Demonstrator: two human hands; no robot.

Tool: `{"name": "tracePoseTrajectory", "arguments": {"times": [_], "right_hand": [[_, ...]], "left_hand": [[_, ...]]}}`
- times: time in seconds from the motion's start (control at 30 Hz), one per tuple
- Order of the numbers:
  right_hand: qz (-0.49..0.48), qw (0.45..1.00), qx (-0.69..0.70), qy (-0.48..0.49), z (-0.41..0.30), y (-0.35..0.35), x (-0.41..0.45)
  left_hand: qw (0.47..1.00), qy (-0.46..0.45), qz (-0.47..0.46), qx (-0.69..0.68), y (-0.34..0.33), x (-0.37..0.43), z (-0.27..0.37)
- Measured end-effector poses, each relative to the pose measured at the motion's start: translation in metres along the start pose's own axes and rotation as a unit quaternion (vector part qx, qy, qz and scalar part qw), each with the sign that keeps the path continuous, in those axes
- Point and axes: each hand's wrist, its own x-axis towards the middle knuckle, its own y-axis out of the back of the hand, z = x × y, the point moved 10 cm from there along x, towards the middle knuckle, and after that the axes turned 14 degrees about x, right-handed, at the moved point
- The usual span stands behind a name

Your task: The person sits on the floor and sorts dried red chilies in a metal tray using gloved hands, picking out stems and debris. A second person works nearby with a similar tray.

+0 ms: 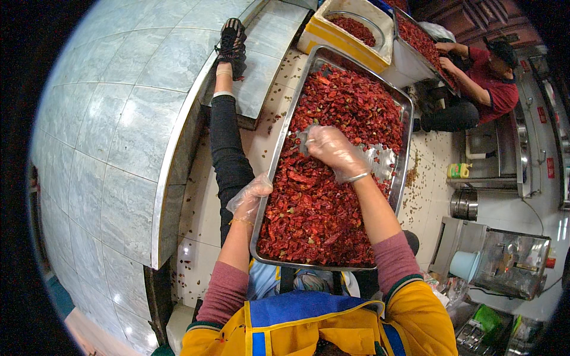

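Note:
A rectangular metal tray (404, 178) lies before me, tilted in view, its near end at my lap. It holds two heaps of dried red chilli pieces (352, 102), with a strip of bare metal between them. My left hand (253, 192), in a clear plastic glove, grips the tray's left rim. Also gloved, my right hand (331, 147) is over the middle of the tray with its fingers curled down at the chillies. A greyish patch shows at its fingertips; whether it is glove, tray or a held thing is unclear.
A tiled platform (120, 133) with a metal edge runs along the left. Beyond the tray stands a foam box (307, 42) holding a bowl of chillies. At right, a person (494, 89) works at another tray (418, 42). Chilli bits litter the floor (200, 222).

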Motion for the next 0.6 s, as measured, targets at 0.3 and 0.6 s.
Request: {"name": "tracePoseTrajectory", "arguments": {"times": [0.3, 0.6], "right_hand": [[0.191, 0.899, 0.384, -0.088, 0.032, 0.068, -0.063], [0.315, 0.841, -0.355, -0.261, 0.082, 0.204, -0.205]], "left_hand": [[1.0, -0.006, 0.007, 0.007, -0.009, -0.007, 0.011], [0.998, 0.023, 0.056, 0.023, -0.012, -0.015, 0.016]]}}
